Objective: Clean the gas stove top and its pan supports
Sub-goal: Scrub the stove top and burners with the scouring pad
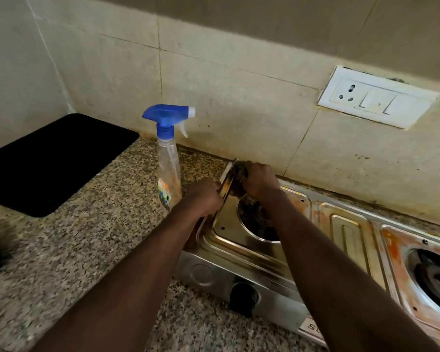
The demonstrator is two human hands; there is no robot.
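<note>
The steel gas stove top (348, 232), stained orange-brown, sits on a speckled granite surface (87, 237) against the tiled wall. At the stove's far left corner the right hand (259, 181) curls round a dark scrubbing pad (239, 170) and presses it on the raised rim. The left hand (205, 196) grips the stove's left edge just beside it, fingers curled over the metal. A black knob (243, 295) sits on the stove's front panel. Just left of the stove stands a clear spray bottle (168, 158) with a blue trigger, and farther left lies a black mat (48, 161). Above the stove a white socket plate (376, 97) is set in the wall.
</note>
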